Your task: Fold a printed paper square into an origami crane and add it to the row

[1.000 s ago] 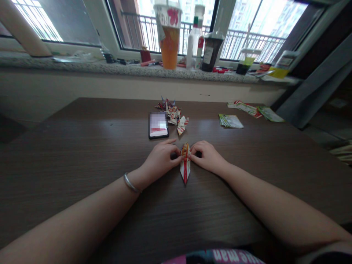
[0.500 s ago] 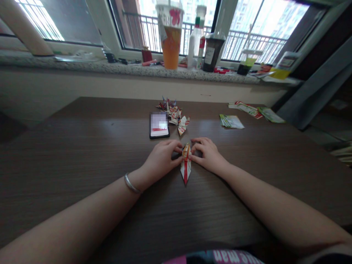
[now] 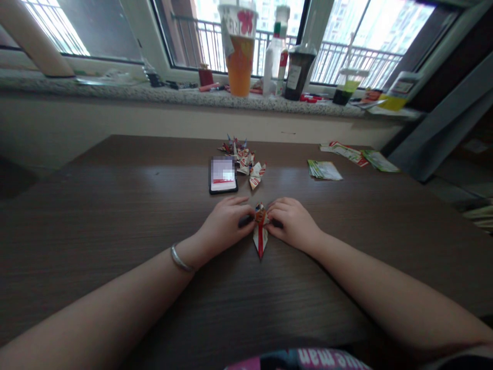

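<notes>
A small folded paper piece [image 3: 261, 234], printed in red, white and orange, lies on the dark wooden table [image 3: 115, 216] with its point toward me. My left hand [image 3: 225, 224], with a silver bangle [image 3: 179, 258] on the wrist, pinches its left side. From the other side my right hand [image 3: 291, 222] pinches its right edge. Both hands have their fingers curled and pressed on the paper's upper end, which they partly hide.
Behind the hands lie a phone [image 3: 223, 176] and a pile of finished folded paper cranes [image 3: 244, 160]. Printed paper sheets [image 3: 324, 170] lie at the right. Drink cups [image 3: 239, 49] and bottles [image 3: 274, 54] stand on the stone windowsill [image 3: 115, 91].
The upper tip of the paper piece has been folded down and now looks shorter. Both hands have closed in a little around it.
</notes>
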Motion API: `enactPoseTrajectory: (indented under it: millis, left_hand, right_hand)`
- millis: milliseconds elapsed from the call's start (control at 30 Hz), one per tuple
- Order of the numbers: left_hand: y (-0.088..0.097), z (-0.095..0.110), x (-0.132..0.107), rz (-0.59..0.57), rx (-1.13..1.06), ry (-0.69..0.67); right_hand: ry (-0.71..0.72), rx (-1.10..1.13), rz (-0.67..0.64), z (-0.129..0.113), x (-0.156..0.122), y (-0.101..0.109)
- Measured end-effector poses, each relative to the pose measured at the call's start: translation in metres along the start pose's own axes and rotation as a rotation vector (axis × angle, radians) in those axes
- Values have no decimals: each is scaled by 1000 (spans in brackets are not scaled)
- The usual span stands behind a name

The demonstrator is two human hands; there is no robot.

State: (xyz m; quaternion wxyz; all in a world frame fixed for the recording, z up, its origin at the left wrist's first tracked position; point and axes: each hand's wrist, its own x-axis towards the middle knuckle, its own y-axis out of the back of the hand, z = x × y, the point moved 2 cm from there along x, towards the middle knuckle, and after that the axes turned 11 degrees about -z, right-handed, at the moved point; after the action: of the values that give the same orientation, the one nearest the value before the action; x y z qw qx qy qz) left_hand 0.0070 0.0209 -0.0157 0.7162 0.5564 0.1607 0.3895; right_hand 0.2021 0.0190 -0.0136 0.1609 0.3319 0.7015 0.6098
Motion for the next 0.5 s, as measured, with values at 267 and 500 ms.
enactPoseTrajectory:
  millis: [267,500]
  left_hand:
    - [-1,9,-1,-40,76,10]
    - [-5,9,3,-9,-25,41]
  right_hand:
    - [-29,-12,20,-10,3,-1]
    - [-139,195,-5,2,6,-7]
